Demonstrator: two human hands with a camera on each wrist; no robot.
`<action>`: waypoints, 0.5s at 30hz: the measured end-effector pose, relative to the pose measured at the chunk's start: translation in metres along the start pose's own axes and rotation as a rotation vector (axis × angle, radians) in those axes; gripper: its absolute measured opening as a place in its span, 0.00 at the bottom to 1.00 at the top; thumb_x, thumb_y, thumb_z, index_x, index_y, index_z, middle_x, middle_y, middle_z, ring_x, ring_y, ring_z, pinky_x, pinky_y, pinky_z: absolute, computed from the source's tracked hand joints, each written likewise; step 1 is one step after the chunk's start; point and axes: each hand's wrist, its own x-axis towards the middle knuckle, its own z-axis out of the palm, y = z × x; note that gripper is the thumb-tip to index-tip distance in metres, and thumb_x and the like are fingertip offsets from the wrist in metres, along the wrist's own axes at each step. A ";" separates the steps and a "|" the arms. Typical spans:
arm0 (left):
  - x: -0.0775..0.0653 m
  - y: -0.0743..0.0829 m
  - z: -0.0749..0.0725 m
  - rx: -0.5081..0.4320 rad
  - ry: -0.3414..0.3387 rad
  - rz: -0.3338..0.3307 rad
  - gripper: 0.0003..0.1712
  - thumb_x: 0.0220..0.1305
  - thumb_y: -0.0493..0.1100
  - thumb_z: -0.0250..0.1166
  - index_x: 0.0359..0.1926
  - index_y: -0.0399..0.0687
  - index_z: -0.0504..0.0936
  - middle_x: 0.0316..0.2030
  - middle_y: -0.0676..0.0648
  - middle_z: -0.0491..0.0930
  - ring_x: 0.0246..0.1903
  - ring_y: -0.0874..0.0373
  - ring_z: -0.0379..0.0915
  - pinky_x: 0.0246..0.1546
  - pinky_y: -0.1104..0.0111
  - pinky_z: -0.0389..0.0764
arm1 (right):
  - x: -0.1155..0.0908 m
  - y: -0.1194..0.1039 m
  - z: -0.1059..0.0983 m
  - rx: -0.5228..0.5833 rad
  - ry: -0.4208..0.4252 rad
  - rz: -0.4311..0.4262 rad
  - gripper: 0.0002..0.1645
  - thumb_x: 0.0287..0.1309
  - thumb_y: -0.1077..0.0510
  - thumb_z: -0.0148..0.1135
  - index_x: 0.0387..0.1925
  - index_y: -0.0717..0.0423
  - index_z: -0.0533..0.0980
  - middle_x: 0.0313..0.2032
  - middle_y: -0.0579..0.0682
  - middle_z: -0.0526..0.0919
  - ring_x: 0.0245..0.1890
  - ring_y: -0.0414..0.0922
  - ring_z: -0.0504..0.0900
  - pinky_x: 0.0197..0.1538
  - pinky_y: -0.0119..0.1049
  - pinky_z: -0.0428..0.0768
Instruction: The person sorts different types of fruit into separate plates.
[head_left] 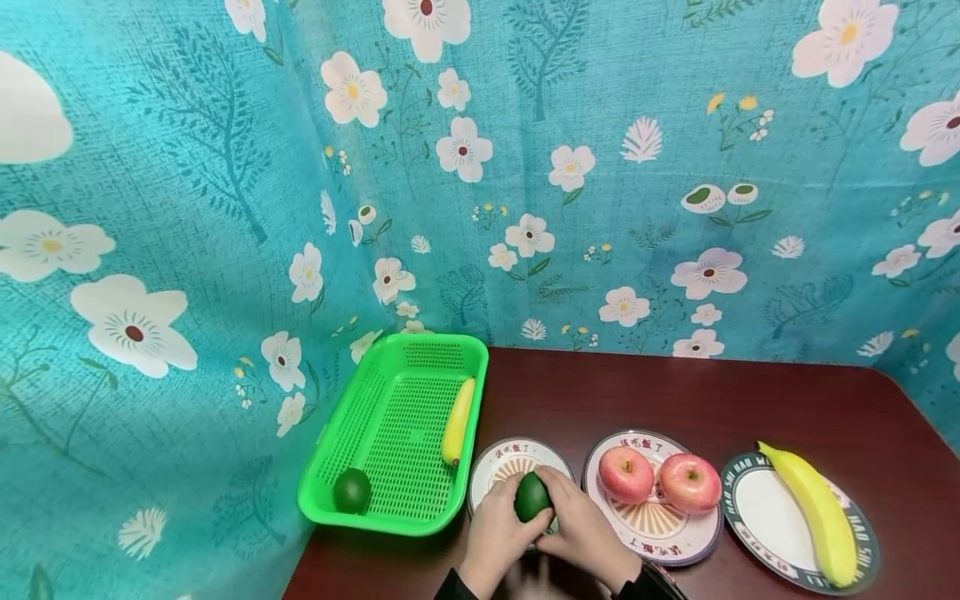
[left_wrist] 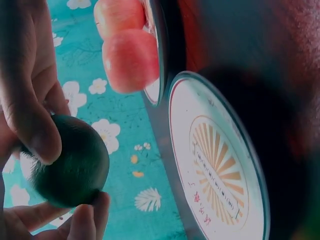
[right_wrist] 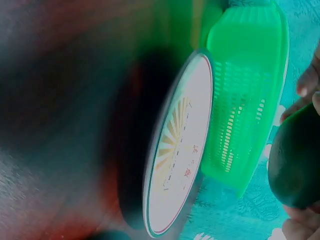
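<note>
Both hands hold one dark green oval fruit (head_left: 532,497) between them, raised over a small white plate (head_left: 513,451). My left hand (head_left: 497,527) grips it from the left and my right hand (head_left: 583,528) from the right, thumbs on the near side. In the left wrist view, the fruit (left_wrist: 75,162) has a thumb across its upper left and fingertips along its lower edge. The right wrist view catches the fruit (right_wrist: 297,155) at its right edge, with fingertips above and below it. The plate's sunburst pattern (right_wrist: 172,135) shows bare there.
A green basket (head_left: 322,467) at left holds a yellow banana (head_left: 458,421) and a round dark green fruit (head_left: 352,491). Two apples (head_left: 689,483) lie on a plate (head_left: 648,550) to the right. Beyond it, a dark-rimmed plate (head_left: 757,500) carries a larger banana (head_left: 817,517). Floral cloth (head_left: 570,275) hangs behind.
</note>
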 end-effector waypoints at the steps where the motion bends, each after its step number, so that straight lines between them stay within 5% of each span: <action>1: 0.001 -0.002 -0.002 0.015 0.011 0.009 0.28 0.53 0.51 0.75 0.48 0.34 0.83 0.36 0.43 0.83 0.32 0.52 0.81 0.29 0.65 0.81 | 0.003 0.003 0.000 0.032 -0.018 0.029 0.50 0.18 0.60 0.81 0.53 0.70 0.74 0.48 0.61 0.81 0.43 0.52 0.84 0.44 0.43 0.85; 8: 0.001 -0.018 -0.019 0.133 0.121 -0.028 0.22 0.53 0.46 0.74 0.44 0.36 0.84 0.38 0.41 0.83 0.35 0.48 0.81 0.33 0.59 0.83 | 0.011 0.033 0.005 0.185 -0.302 0.354 0.48 0.31 0.59 0.82 0.57 0.74 0.72 0.50 0.63 0.79 0.39 0.51 0.83 0.43 0.45 0.84; 15: -0.009 -0.035 -0.034 0.169 0.140 -0.120 0.20 0.52 0.43 0.75 0.43 0.35 0.85 0.38 0.40 0.83 0.39 0.44 0.82 0.39 0.54 0.83 | 0.003 0.047 0.013 0.179 -0.403 0.356 0.49 0.30 0.58 0.80 0.57 0.75 0.71 0.48 0.62 0.78 0.36 0.50 0.82 0.38 0.42 0.84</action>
